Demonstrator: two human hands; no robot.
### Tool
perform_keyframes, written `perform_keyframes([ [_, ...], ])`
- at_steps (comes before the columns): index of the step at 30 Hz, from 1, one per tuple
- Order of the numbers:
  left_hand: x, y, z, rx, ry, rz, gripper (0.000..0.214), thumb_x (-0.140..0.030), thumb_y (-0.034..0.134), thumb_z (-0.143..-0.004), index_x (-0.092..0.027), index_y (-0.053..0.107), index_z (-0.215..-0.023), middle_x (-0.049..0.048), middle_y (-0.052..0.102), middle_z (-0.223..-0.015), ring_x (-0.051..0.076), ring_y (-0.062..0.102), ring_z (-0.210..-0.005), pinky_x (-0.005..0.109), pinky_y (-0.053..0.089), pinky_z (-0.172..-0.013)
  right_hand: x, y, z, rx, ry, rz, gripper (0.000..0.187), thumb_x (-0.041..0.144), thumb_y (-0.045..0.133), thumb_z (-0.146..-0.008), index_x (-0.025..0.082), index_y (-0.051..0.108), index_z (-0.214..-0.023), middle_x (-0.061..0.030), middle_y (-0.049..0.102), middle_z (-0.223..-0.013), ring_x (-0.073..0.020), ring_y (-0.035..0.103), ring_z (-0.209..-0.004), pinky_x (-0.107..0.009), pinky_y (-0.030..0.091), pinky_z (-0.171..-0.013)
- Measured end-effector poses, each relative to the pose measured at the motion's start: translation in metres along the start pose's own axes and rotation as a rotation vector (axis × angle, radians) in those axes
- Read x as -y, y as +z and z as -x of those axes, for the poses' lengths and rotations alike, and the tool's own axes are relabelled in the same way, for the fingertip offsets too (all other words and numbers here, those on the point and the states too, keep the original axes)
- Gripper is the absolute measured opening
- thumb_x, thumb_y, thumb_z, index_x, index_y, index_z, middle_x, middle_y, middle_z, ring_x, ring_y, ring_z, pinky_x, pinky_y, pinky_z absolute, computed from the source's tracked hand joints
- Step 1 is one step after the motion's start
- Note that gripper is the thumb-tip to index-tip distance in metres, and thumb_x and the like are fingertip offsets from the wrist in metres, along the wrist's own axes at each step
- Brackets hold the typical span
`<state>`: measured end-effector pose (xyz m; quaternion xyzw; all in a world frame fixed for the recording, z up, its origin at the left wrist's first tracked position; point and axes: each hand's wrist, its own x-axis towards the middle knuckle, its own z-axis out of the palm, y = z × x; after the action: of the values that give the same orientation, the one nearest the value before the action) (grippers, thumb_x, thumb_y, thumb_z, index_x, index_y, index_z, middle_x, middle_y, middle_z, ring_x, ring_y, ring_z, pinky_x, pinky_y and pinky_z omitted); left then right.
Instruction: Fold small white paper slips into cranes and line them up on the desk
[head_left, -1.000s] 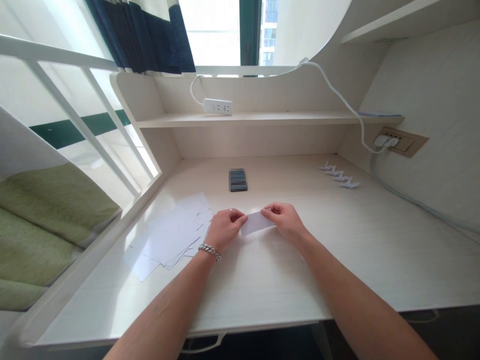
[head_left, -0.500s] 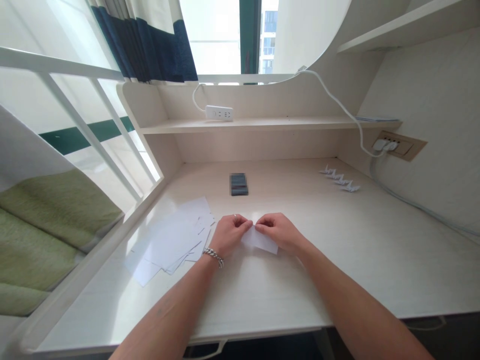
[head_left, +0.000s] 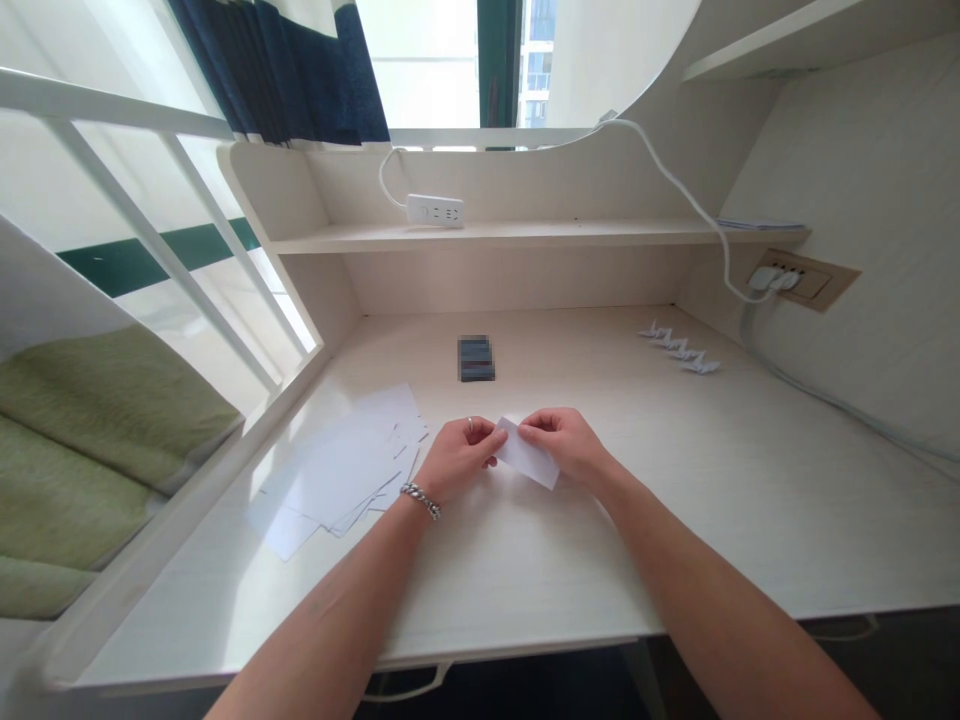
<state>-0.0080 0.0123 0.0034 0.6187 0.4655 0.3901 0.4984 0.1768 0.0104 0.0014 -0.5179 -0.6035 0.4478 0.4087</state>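
A small folded white paper (head_left: 529,461) is held just above the pale desk (head_left: 675,520) between both hands. My left hand (head_left: 457,457), with a ring and a chain bracelet, pinches the paper's upper left corner. My right hand (head_left: 566,444) grips the paper's top edge with curled fingers, and the paper slants down to the right under it. A loose pile of white paper sheets (head_left: 337,472) lies just left of my left hand.
A small dark object (head_left: 475,359) lies further back on the desk. Several folded paper cranes (head_left: 681,350) stand in a row at the back right. A white power strip (head_left: 435,210) rests on the shelf, its cable running to a wall socket (head_left: 791,278).
The paper has turned from lying level between my hands to slanting down to the right. My hands have come closer together at its upper left corner.
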Motion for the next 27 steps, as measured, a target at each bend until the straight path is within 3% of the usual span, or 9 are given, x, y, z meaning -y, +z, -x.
perform_keyframes([
  [9, 0.004, -0.001, 0.000, -0.057, 0.092, -0.155, 0.026, -0.042, 0.063, -0.077, -0.016, 0.066, -0.075, 0.0019, 0.064, -0.070, 0.014, 0.056, -0.065, 0.025, 0.041, -0.059, 0.007, 0.010, 0.005, 0.063, -0.050, 0.138, 0.021, 0.036, 0.057, -0.077, 0.018, 0.067, -0.073, -0.0031, 0.066, -0.073, -0.0165, 0.057, -0.068, -0.027, 0.039, -0.058],
  [15, 0.001, 0.000, -0.001, -0.158, 0.116, -0.197, 0.027, -0.043, 0.064, -0.077, -0.016, 0.065, -0.073, 0.0014, 0.063, -0.068, 0.015, 0.055, -0.065, 0.026, 0.041, -0.060, 0.007, 0.012, 0.003, 0.061, -0.018, 0.058, 0.016, 0.032, 0.057, -0.074, 0.019, 0.065, -0.070, 0.0003, 0.061, -0.066, -0.0139, 0.053, -0.061, -0.025, 0.038, -0.055],
  [23, 0.016, -0.016, -0.013, -0.400, 0.065, 0.068, 0.037, -0.050, 0.071, -0.070, -0.015, 0.065, -0.079, 0.0021, 0.066, -0.070, 0.013, 0.057, -0.063, 0.024, 0.043, -0.059, -0.004, 0.000, -0.005, 0.115, -0.013, -0.101, 0.010, 0.022, 0.056, -0.067, 0.017, 0.063, -0.063, -0.0011, 0.062, -0.059, -0.0129, 0.053, -0.057, -0.025, 0.040, -0.056],
  [27, 0.017, -0.021, -0.017, -0.502, 0.026, 0.208, 0.044, -0.052, 0.075, -0.063, -0.015, 0.064, -0.083, 0.0023, 0.066, -0.074, 0.013, 0.057, -0.065, 0.025, 0.046, -0.059, -0.001, -0.011, -0.005, 0.009, 0.039, -0.096, 0.009, 0.022, 0.057, -0.067, 0.017, 0.061, -0.062, -0.0025, 0.062, -0.059, -0.0128, 0.052, -0.055, -0.025, 0.041, -0.055],
])
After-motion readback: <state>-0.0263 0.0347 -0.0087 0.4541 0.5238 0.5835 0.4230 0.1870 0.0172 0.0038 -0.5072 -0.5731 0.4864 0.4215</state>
